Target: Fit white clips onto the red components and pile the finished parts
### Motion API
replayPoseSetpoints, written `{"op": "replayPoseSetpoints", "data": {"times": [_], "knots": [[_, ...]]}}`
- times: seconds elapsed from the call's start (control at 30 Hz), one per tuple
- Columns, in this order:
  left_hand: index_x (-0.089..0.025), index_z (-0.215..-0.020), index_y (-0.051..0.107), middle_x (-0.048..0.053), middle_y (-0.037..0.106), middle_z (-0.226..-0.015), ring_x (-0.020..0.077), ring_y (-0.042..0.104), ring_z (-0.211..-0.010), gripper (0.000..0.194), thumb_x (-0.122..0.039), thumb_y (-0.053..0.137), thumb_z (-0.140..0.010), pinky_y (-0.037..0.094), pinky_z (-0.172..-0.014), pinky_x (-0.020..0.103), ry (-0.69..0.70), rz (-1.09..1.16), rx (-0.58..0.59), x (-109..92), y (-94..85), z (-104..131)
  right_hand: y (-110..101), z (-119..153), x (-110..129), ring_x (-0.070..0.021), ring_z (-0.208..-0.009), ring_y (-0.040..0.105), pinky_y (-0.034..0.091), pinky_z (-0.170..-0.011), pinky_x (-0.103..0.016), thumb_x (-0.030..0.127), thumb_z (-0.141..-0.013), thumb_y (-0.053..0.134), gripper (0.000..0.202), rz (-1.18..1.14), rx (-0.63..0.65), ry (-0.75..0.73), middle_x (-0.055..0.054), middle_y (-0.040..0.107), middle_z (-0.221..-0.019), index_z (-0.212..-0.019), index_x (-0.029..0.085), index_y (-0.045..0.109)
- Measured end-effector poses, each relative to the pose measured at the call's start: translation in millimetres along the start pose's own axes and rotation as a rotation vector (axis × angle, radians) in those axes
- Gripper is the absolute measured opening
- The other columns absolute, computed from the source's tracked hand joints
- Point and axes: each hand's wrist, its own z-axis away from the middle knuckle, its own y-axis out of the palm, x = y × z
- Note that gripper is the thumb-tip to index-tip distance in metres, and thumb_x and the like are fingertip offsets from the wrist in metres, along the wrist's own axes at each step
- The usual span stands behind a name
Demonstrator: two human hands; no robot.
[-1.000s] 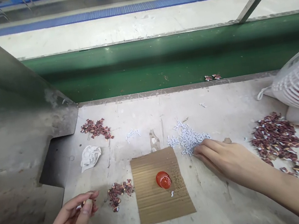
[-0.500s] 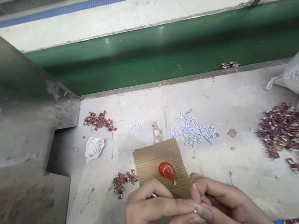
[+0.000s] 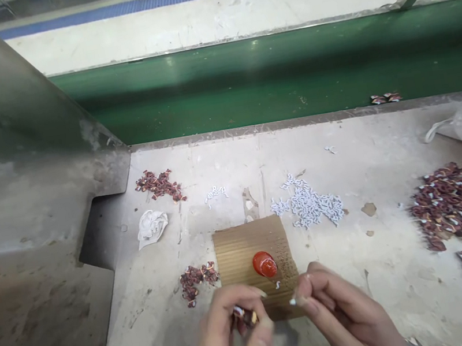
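At the tabletop's [image 3: 138, 334] near edge, your left hand [image 3: 234, 336] curls round a small brown piece [image 3: 245, 315], the thumb and forefinger tips parted; you can't tell here which fingers press on it. Just to the right, your right hand [image 3: 345, 313] pinches a tiny white bit [image 3: 293, 301] between thumb and forefinger. You appear to be in the middle of handling the two pieces, one per hand. Bringing them together would call for turning the brown piece to face the white bit and keeping a light pinch.

Beyond your hands, on the cardboard [image 3: 234, 248], a red cap [image 3: 265, 264] lies right of centre, with a loose white curl [image 3: 278, 285] near it. Past the cardboard's far right corner spreads a heap of white curls [image 3: 308, 204]; a larger brown heap [image 3: 451, 205] sits toward the tabletop's right side.

Compared with half a second ago, your fingertips have come apart from meeting, and the brown piece now shows in your left hand. The whole view has shifted slightly, while the heaps look undisturbed.
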Motion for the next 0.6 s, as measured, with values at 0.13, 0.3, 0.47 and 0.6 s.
{"op": "replayPoseSetpoints", "data": {"times": [0.13,0.3,0.47,0.6], "knots": [[-0.031,-0.108,0.072,0.0,0.083,-0.096,0.0159,0.079,-0.089,0.016,-0.021,0.069,-0.097,0.061,-0.082,0.021,-0.178,-0.05,-0.029,3.5,-24.0,4.0,-12.7,-16.0,-16.2,-0.0173,-0.065,0.065,0.049,-0.057,-0.027,0.024,-0.107,0.049,0.015,0.361,0.027,-0.169,-0.002,0.063,-0.084,-0.104,0.024,0.063],[-0.033,-0.094,0.085,-0.001,0.087,-0.103,0.0192,0.083,-0.095,0.03,-0.006,0.079,-0.084,0.065,-0.09,0.025,-0.168,-0.192,0.022,13.1,-48.4,2.5,-12.5,-24.6,-20.0,-0.0197,-0.058,0.063,0.042,-0.05,-0.03,0.027,-0.109,0.044,0.02,0.584,0.088,-0.232,-0.002,0.06,-0.081,-0.109,0.022,0.064],[-0.034,-0.095,0.087,-0.002,0.086,-0.088,0.0162,0.083,-0.078,0.034,-0.007,0.086,-0.075,0.067,-0.075,0.019,-0.213,-0.134,-0.082,11.7,-49.2,-0.2,-11.3,-25.5,-18.8,-0.0179,-0.052,0.061,0.04,-0.045,-0.028,0.028,-0.109,0.044,0.019,0.671,0.133,-0.26,0.0,0.056,-0.078,-0.107,0.023,0.062],[-0.031,-0.09,0.085,-0.005,0.086,-0.082,0.0147,0.083,-0.075,0.034,-0.003,0.087,-0.071,0.067,-0.074,0.017,-0.275,-0.058,-0.152,9.6,-47.9,0.5,-12.3,-24.3,-20.9,-0.0185,-0.052,0.062,0.041,-0.044,-0.028,0.029,-0.11,0.044,0.019,0.68,0.123,-0.261,0.0,0.056,-0.077,-0.104,0.024,0.061]]}}
